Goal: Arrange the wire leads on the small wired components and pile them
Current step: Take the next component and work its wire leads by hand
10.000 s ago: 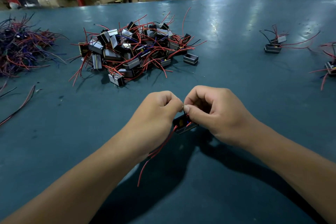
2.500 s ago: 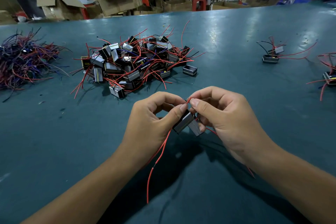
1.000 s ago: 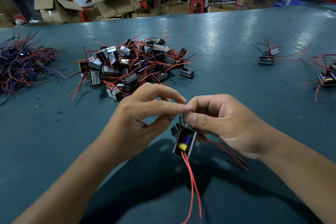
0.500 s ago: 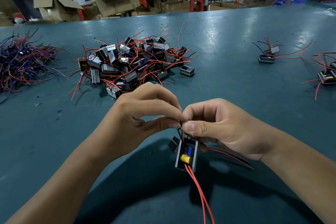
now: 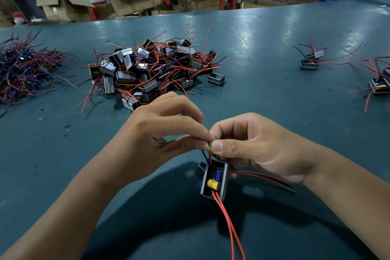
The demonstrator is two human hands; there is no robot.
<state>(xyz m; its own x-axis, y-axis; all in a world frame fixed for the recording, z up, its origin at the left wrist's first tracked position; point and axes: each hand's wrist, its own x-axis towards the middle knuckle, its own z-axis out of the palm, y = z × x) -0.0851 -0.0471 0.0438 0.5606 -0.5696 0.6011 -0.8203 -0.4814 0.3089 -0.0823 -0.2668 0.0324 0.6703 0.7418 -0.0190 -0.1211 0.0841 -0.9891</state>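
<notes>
Since the previous second the component (image 5: 214,180) has dropped slightly to hang open-side up below both hands, left hand (image 5: 160,133) and right hand (image 5: 253,145) pinching its upper leads together, indicating lead arrangement continues before transfer to the pile (image 5: 152,69)

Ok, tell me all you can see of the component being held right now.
The held component is a small open dark box with pale edges, holding a yellow capacitor and a blue part. It hangs tilted above the table. Both hands, left and right, pinch its short top leads; two red wires trail from its lower end.
</notes>
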